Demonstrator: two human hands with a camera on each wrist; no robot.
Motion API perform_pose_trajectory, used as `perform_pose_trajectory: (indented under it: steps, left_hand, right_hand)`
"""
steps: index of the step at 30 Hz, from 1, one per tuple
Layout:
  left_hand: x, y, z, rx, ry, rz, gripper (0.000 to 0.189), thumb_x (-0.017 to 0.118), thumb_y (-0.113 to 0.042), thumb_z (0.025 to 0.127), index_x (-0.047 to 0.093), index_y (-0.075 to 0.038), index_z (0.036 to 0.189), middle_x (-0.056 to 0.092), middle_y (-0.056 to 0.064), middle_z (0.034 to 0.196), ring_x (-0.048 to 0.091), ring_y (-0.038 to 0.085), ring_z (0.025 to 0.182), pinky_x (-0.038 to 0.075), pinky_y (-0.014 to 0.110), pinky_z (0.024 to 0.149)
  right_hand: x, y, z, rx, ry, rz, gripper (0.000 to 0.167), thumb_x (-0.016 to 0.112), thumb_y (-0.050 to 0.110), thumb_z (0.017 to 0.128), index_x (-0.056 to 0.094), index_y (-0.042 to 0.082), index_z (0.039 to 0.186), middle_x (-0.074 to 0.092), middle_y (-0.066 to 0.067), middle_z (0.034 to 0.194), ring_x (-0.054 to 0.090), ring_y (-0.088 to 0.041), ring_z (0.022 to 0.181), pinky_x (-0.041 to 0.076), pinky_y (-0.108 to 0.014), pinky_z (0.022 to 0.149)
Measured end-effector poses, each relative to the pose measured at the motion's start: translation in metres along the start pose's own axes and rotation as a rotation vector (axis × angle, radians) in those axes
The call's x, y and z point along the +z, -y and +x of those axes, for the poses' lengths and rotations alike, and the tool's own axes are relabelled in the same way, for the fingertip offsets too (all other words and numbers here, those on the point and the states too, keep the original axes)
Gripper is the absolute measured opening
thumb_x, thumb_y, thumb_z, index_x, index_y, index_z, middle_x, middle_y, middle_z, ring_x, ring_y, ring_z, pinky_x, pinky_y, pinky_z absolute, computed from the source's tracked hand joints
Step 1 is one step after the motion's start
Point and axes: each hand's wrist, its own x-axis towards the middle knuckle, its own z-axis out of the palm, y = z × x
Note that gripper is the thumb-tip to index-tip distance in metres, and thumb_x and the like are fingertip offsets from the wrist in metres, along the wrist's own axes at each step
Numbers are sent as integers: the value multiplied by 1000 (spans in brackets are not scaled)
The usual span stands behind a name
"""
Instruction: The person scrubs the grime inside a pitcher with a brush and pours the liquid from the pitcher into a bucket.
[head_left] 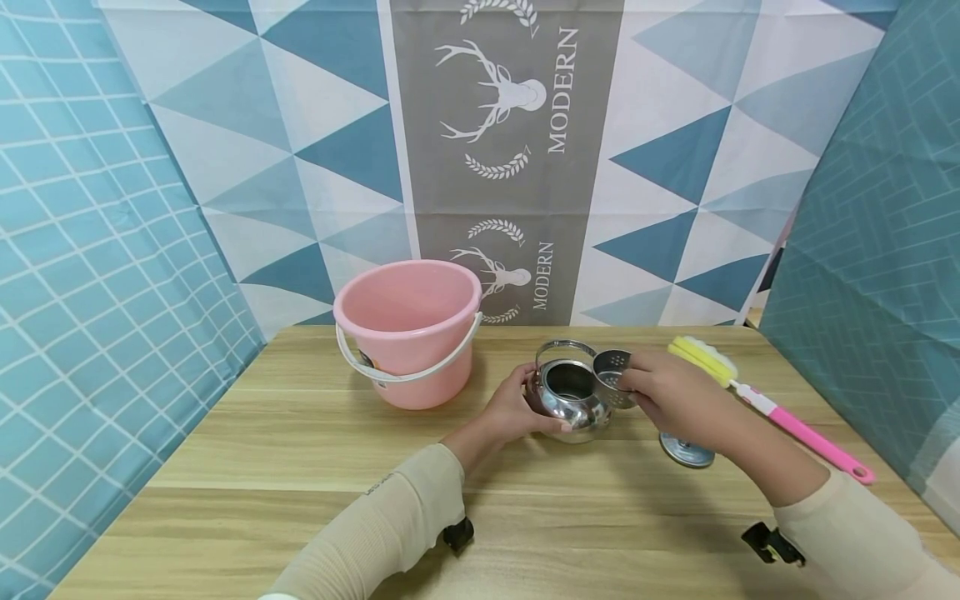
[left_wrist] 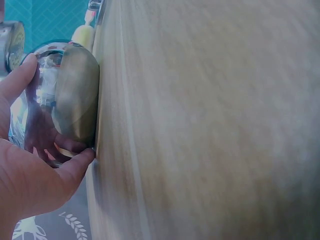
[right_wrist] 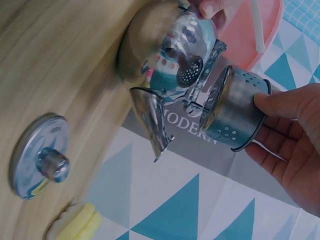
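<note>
A shiny steel teapot [head_left: 581, 418] stands uncovered on the wooden table, its hoop handle raised. My left hand [head_left: 516, 408] holds the pot's round body from the left, thumb in front and fingers round the side; the left wrist view shows the fingers against its curved metal [left_wrist: 45, 95]. Just right of the pot's mouth, my right hand [head_left: 675, 398] pinches a perforated steel infuser basket [right_wrist: 240, 107] by its rim. That basket is tilted and outside the pot. In the right wrist view the spout [right_wrist: 150, 117] shows below the basket. The round knobbed lid [right_wrist: 40, 160] lies on the table.
A pink bucket [head_left: 408, 354] with a white handle stands left of the pot. To the right lies a sponge brush [head_left: 772, 406] with a yellow-and-white head and pink handle. A patterned cloth [head_left: 495, 167] hangs behind the table [head_left: 300, 467], with blue-green sheets at both sides.
</note>
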Motion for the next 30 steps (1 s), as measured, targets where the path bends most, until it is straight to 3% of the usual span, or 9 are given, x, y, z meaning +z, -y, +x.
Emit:
perform_pose_trajectory:
  steps: [13, 21, 30]
  left_hand:
    - [0, 0, -1, 0, -1, 5, 104, 97, -12, 56, 41, -10, 144, 51, 8, 137, 45, 26, 127, 34, 42, 109]
    - [1, 3, 0, -3, -2, 4, 106, 97, -12, 55, 41, -10, 145, 51, 8, 137, 46, 25, 126, 35, 41, 108]
    - [1, 1, -1, -7, 2, -2, 107, 97, -12, 55, 40, -9, 146, 50, 8, 139, 44, 26, 128, 34, 42, 109]
  right_hand:
    - [5, -5, -26, -25, 37, 1, 23, 79, -4, 72, 69, 13, 83, 55, 8, 79, 51, -6, 69, 47, -26, 57]
    - [9, -10, -45, 52, 66, -2, 26, 81, -1, 72, 66, 20, 79, 52, 13, 77, 48, -3, 68, 45, -26, 56]
    - [13, -21, -65, 139, 83, -4, 29, 82, -1, 69, 62, 19, 74, 49, 12, 73, 43, -2, 63, 41, -25, 51]
